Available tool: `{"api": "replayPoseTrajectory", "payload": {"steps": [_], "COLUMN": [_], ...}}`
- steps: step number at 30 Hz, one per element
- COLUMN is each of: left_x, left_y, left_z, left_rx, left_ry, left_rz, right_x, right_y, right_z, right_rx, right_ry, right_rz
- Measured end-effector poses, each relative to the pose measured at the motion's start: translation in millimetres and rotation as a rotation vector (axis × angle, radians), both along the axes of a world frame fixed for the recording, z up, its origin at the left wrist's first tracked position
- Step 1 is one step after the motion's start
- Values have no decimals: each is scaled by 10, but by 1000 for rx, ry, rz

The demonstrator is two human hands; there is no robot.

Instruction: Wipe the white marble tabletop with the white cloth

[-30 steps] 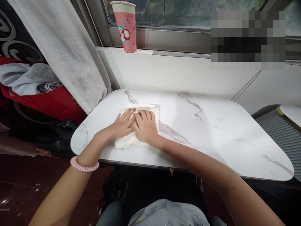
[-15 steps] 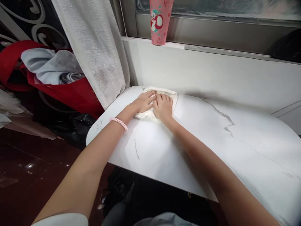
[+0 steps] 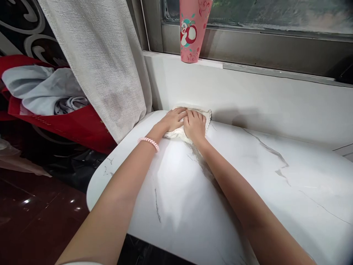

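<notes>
A cream-white cloth lies on the white marble-patterned table, at its back edge against the wall. My left hand rests flat on the cloth's left part, fingers stretched out and a little apart, with a pink coiled band on the wrist. Beside it, my right hand presses down on the cloth's right part with its fingers spread. The fingertips of both hands meet near the middle of the cloth. Much of the cloth is hidden beneath the hands.
A pink patterned cup stands on the window ledge above the table. A pale curtain hangs at the table's left corner. Left of it is a red bag with folded grey clothes.
Both hands have pushed the cloth back until it meets the wall. The view has shifted closer, so the cup and window sit lower in the picture.
</notes>
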State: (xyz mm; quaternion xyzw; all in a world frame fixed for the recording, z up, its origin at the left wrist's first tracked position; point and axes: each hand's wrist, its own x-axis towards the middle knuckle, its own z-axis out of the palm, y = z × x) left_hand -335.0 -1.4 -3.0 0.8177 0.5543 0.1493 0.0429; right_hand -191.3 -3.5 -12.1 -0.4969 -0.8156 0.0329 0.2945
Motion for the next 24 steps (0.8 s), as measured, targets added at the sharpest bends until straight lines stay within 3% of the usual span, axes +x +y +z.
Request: {"api": "replayPoseTrajectory", "payload": {"steps": [5,11,24], "left_x": [38,-41,-606], "left_y": [-83,-449,-1906], "left_z": [-8,-17,66], "left_rx": [-14,9,-79], "left_ry": [-5,-33,-8], "left_rz": [59,92,143], "right_x": [21,-2,-430], "right_y": [-39,-285,-1690], "right_z": [-27,-17,74], "right_rx": [32,24,-23], "right_ry": [-14,-4,-25], "right_rz": [22,142,256]}}
